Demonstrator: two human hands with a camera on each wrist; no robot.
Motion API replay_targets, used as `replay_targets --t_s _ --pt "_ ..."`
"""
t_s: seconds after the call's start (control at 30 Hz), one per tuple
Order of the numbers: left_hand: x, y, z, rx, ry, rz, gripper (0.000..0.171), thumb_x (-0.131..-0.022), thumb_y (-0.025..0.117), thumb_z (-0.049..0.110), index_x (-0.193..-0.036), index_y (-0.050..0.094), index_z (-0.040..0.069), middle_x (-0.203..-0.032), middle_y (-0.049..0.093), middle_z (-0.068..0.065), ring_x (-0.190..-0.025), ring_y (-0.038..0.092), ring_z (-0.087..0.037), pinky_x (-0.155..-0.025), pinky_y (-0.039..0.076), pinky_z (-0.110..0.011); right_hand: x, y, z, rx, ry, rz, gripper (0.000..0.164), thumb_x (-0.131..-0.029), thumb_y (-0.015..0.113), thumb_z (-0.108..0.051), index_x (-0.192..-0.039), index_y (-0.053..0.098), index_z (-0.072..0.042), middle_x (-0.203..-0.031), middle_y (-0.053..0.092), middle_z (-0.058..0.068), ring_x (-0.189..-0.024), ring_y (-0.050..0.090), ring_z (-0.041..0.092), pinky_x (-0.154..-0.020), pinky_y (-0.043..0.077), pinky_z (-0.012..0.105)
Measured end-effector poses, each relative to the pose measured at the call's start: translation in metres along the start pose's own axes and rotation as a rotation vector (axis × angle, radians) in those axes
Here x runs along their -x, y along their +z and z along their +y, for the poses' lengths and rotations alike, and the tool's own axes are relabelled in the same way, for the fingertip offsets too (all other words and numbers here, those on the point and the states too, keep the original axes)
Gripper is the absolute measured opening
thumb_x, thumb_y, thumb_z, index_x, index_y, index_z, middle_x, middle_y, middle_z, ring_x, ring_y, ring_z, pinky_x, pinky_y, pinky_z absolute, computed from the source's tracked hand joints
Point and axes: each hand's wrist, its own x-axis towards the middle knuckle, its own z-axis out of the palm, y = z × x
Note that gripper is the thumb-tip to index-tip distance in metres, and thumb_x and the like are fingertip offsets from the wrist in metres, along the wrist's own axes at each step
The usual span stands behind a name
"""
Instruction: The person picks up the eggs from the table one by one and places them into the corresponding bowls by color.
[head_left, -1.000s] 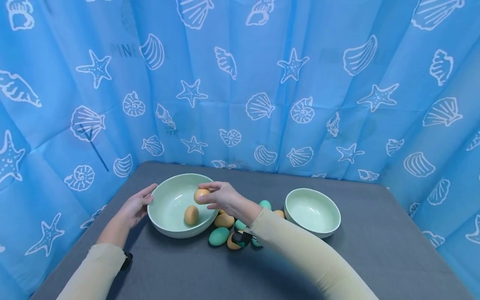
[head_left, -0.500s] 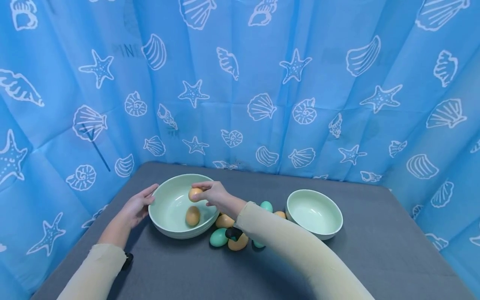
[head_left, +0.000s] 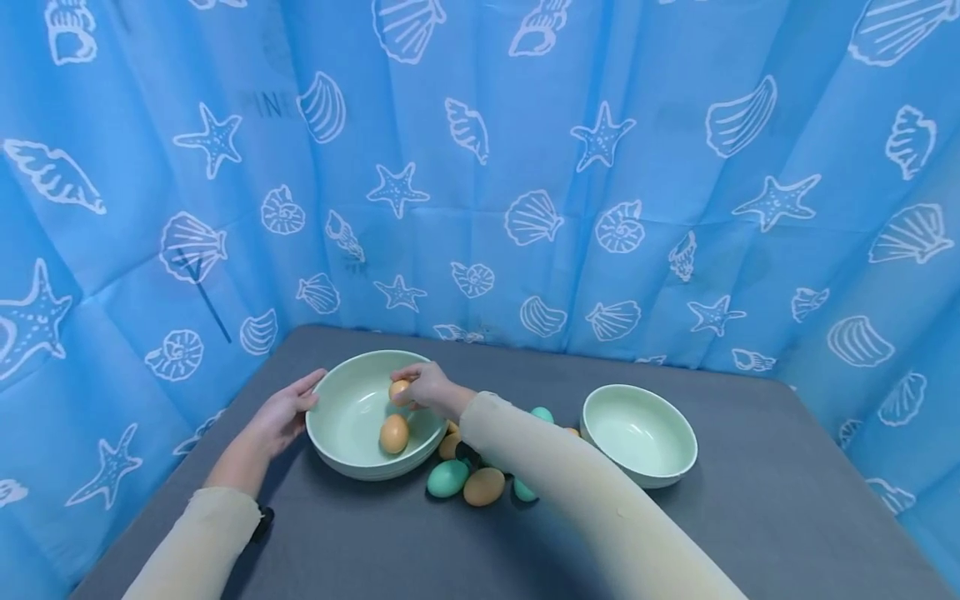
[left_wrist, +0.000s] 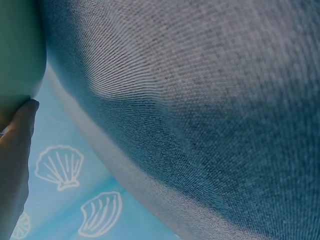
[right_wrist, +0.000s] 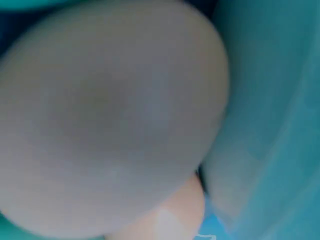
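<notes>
A large pale-green bowl (head_left: pixel 345 429) stands at the left of the table. My left hand (head_left: pixel 281 414) holds its left side, thumb at the rim and fingers along the outer wall. In the left wrist view, a finger (left_wrist: pixel 20 125) lies against the bowl's side (left_wrist: pixel 20 55). Inside the bowl rests one brown egg (head_left: pixel 393 434). Low over the bowl's right inner side, my right hand (head_left: pixel 433 390) pinches another brown egg (head_left: pixel 399 392), partly covered by the fingers. The right wrist view is mostly filled by a blurred egg (right_wrist: pixel 110 125) beside the bowl's wall (right_wrist: pixel 265 100).
Several brown and green eggs lie right of the large bowl, among them a green egg (head_left: pixel 447 479) and a brown egg (head_left: pixel 483 487); the right forearm hides some. A smaller pale-green bowl (head_left: pixel 637 433) stands farther right. A blue shell-print curtain (head_left: pixel 480 167) hangs behind the grey table.
My right hand has reached farther left and lower into the large bowl with its egg. The left hand keeps its hold. The whole head view has shifted slightly.
</notes>
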Motion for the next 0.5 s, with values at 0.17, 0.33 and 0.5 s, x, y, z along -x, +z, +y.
replay_targets --t_s 0.17,0.33,0.5 --pt "-0.0006 0.0029 0.0003 0.0 0.003 -0.001 0.054 -0.107 0.029 0.009 -0.156 0.006 0.008 -0.161 0.005 -0.015 -0.146 0.011 -0.032 -0.115 0.018 -0.049 -0.0058 0.001 0.0038 0.155 0.006 0.004 0.037 -0.083 0.07 0.009 -0.118 0.069 -0.002 -0.116 0.063 0.009 -0.093 0.059 0.017 -0.087 0.051 0.033" --pt "0.0014 0.0021 -0.0008 0.0 -0.007 0.0 0.054 -0.107 0.03 0.01 -0.156 0.006 0.009 -0.161 0.004 -0.014 -0.146 0.01 -0.033 -0.114 0.019 -0.049 -0.0085 0.007 0.0091 0.224 -0.012 0.004 0.035 -0.08 0.072 0.01 -0.113 0.072 -0.002 -0.113 0.066 0.008 -0.094 0.063 0.017 -0.081 0.053 0.028" --pt "0.0025 -0.0001 -0.0003 -0.002 -0.004 0.004 0.054 -0.107 0.029 0.01 -0.156 0.006 0.009 -0.161 0.006 -0.015 -0.146 0.012 -0.033 -0.114 0.019 -0.049 -0.0074 0.0092 0.0085 0.237 -0.026 -0.027 0.036 -0.082 0.072 0.007 -0.116 0.071 -0.003 -0.119 0.065 0.009 -0.106 0.062 0.021 -0.085 0.052 0.029"
